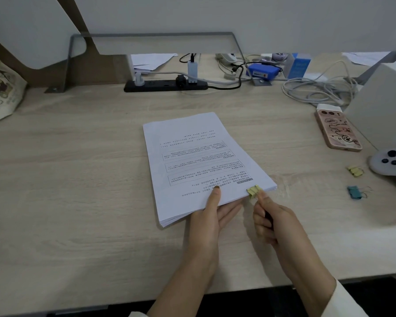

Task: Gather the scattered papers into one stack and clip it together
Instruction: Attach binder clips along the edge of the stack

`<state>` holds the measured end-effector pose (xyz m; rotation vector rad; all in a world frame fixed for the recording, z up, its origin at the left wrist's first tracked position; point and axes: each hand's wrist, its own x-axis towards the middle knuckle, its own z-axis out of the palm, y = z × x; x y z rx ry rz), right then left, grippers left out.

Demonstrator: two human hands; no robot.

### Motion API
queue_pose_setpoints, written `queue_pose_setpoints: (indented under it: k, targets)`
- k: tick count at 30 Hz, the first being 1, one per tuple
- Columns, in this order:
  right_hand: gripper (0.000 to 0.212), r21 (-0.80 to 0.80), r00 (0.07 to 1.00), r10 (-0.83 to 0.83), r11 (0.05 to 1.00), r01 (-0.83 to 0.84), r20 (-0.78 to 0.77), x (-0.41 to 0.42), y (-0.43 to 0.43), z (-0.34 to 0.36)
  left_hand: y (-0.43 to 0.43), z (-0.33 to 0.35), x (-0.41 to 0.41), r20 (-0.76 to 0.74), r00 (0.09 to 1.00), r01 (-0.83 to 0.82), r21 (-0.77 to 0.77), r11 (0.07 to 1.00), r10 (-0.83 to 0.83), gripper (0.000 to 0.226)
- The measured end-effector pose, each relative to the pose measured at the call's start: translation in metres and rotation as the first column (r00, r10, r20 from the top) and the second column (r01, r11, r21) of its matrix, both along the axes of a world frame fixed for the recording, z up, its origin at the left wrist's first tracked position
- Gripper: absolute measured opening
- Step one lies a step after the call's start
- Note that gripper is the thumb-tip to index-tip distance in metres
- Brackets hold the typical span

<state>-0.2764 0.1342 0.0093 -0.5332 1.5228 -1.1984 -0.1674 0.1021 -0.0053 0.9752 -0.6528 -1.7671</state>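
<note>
Cream sleeve [350, 303] seen at bottom right edge, both forearms reaching up from the near edge of the pale wood-grain tabletop [78, 179].

Left hand [212, 216]: grip closed on the stack of white printed papers [199, 156] at its near edge, thumb laid on the top sheet, fingers tucked under. The near edge is lifted slightly off the tabletop; the far end rests on it.

Right hand [270, 223]: grip closed to a pinch, fingertips on the small yellow binder clip [253, 191]. The other fingers are curled in.

Clip location: on the stack's near edge, close to its right corner, just right of the left thumb. The mouth appears pushed over the sheets; how deep it is seated cannot be told.

Progress, judged: gathering looks done, since the sheets are squared into one pile at the middle of the tabletop and no loose sheets are seen around it. Papers beyond the divider are taken as unrelated. Clipping is judged under way or nearly finished. Left to do: the clip is to be seated fully and let go, then the stack set down flat.

Also noted: a second yellow clip [355, 171] and a teal binder clip [354, 192] lie unused, well apart on the right, near a phone in a pink patterned case [337, 132].
</note>
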Motion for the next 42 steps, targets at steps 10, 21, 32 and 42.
queue_pose_setpoints:
  k: [10,21,32,42]
  targets:
    - [0.045,-0.046,0.992,-0.123,0.992,0.121,-0.038,-0.003,-0.001,-0.005,0.0,0.001,0.0,-0.003,1.0,-0.017,0.018,1.0,0.017,0.032]
    - [0.045,-0.06,0.991,-0.132,0.99,0.131,-0.012,-0.007,-0.002,-0.008,0.0,0.001,-0.001,-0.003,1.0,-0.001,0.047,0.999,0.001,0.022]
    - [0.049,0.02,0.998,-0.061,0.998,0.062,-0.021,-0.017,-0.003,-0.004,0.0,0.0,0.0,-0.033,0.999,-0.013,0.055,0.998,0.015,0.015]
    - [0.045,-0.061,0.237,-0.201,0.868,0.492,-0.95,-0.153,0.01,-0.02,-0.001,-0.002,0.001,-0.059,0.998,-0.033,0.047,0.998,0.036,0.02]
